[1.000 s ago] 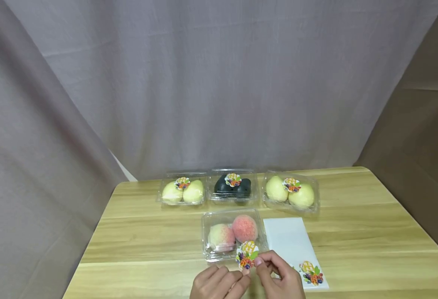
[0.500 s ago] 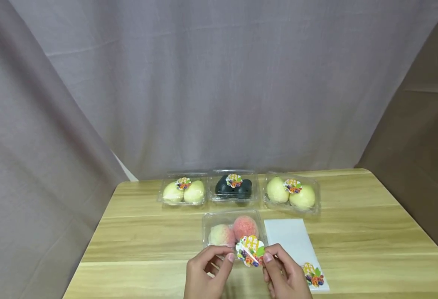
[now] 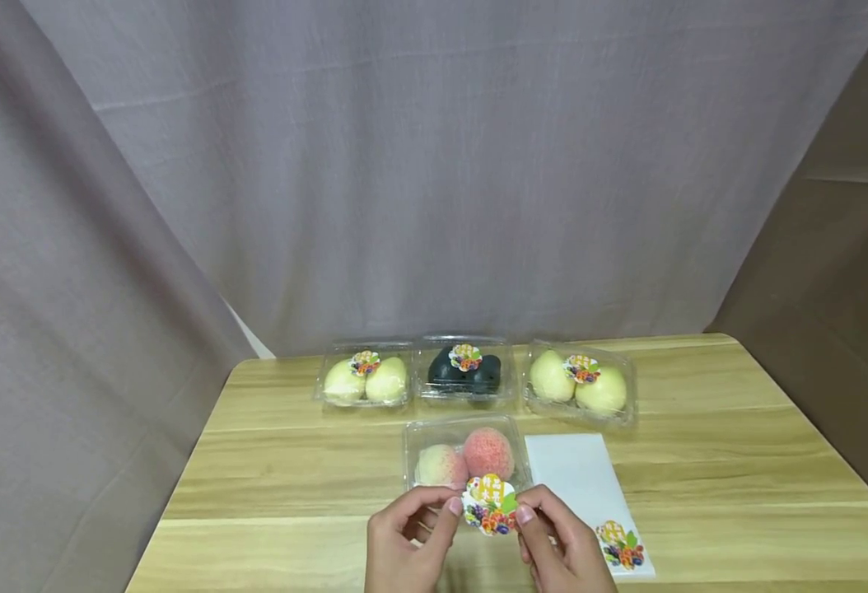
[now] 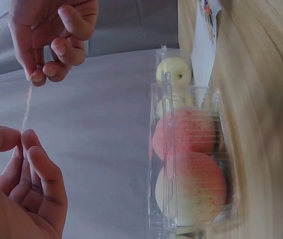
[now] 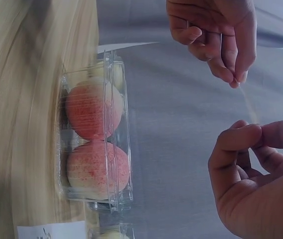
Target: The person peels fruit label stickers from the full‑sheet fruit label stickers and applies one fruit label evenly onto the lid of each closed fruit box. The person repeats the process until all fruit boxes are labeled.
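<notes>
Between my two hands, a fruit-printed sticker [image 3: 489, 504] is held up by its opposite edges. My left hand [image 3: 413, 535] pinches its left edge between thumb and forefinger; my right hand [image 3: 563, 535] pinches the right edge the same way. Both wrist views show the sticker edge-on, as a thin strip [image 4: 27, 105] above the level of the box. Behind and below it in the head view lies a clear plastic box [image 3: 422, 430] with two pink-and-cream peaches [image 4: 191, 189]. The box is closed, and its near side is hidden by the sticker and hands.
Along the table's [image 3: 271, 478] back edge stand three stickered clear boxes: a left one with pale yellow fruit [image 3: 385, 380], a middle one with dark fruit [image 3: 445, 375], a right one with yellow fruit [image 3: 600, 389]. A white sheet [image 3: 571, 469] bearing another sticker [image 3: 619, 545] lies right.
My left hand has turned from knuckles-up to pinching the sticker's left edge. The sticker rose, then came slightly down and left, now facing the head camera upright between both hands.
</notes>
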Available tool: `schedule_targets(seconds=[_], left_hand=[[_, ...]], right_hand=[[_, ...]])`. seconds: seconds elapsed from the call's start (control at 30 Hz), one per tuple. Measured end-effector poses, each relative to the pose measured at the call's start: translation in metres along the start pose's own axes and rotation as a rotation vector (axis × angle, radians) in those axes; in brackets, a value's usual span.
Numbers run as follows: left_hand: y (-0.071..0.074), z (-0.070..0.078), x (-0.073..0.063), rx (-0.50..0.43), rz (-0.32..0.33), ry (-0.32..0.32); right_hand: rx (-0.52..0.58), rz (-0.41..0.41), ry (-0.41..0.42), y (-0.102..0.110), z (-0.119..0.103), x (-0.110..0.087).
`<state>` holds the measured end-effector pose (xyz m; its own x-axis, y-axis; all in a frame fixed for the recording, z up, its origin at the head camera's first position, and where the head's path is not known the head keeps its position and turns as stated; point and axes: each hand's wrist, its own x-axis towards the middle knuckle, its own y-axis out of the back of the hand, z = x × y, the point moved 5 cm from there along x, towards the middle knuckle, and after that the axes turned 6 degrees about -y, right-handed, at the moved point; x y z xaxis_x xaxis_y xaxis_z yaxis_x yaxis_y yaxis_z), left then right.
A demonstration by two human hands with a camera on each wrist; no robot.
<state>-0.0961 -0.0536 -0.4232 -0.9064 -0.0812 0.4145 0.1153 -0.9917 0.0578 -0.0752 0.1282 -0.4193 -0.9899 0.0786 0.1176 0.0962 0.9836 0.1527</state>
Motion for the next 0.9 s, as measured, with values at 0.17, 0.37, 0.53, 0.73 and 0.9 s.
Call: schedule_targets(seconds=[0.17, 0.37, 0.53, 0.73, 0.9], left_hand=[[0.000, -0.002, 0.000, 0.041, 0.000, 0.006], [-0.001, -0.004, 0.001, 0.045, 0.004, 0.051], [-0.002, -0.009, 0.002, 0.007, -0.002, 0.150], [-0.004, -0.021, 0.004, -0.038, -0.076, 0.263], [-0.003, -0.028, 0.007, -0.057, -0.108, 0.286]], right_hand=[[-0.104, 0.051, 0.071, 0.003, 0.001, 0.002], [-0.340, 0.214, 0.126, 0.007, 0.003, 0.003], [-0.320, 0.246, 0.096, 0.006, 0.002, 0.005], [-0.300, 0.204, 0.046, 0.003, 0.004, 0.015], [-0.307, 0.168, -0.034, 0.000, 0.012, 0.026]])
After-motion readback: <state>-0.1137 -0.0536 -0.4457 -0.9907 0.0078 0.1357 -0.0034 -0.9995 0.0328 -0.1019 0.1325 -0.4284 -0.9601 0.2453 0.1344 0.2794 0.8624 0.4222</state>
